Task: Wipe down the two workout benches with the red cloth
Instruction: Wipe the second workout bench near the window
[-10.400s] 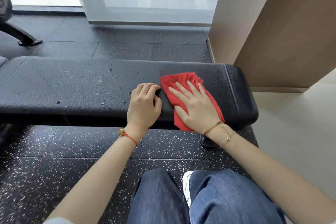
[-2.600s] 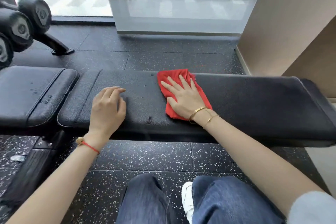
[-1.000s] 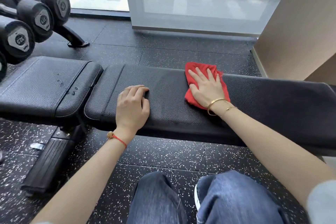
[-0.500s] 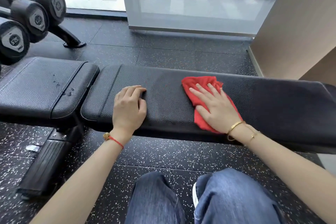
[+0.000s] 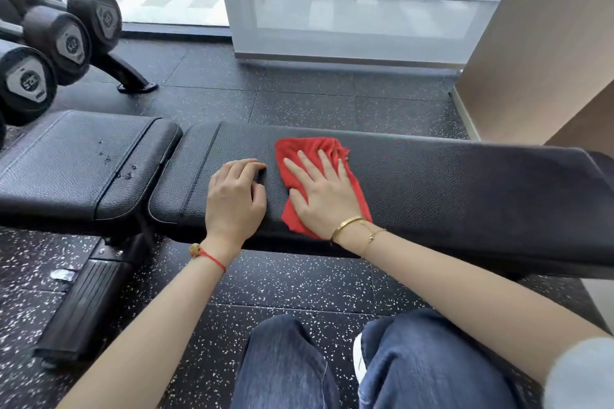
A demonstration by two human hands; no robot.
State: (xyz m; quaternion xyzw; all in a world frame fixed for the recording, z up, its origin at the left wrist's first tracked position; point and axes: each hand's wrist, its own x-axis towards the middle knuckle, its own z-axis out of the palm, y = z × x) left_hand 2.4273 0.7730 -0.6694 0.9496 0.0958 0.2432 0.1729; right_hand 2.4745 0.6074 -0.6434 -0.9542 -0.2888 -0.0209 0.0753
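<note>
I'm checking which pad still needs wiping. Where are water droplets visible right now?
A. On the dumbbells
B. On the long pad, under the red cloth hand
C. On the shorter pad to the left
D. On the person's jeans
C: the droplets sit on the shorter pad to the left, while the right hand presses the red cloth flat on the long pad, which shows none.

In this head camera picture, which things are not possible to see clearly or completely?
- Pad surface under the red cloth: covered by the cloth and the right hand.
- Right end of the long bench pad: cut off by the picture's right edge.
- Dumbbells: cut off at the left edge; end-cap print too small to read.
- Droplets on the left pad: too small to count.
- Left hand: fingertips curled under, hidden.
</note>
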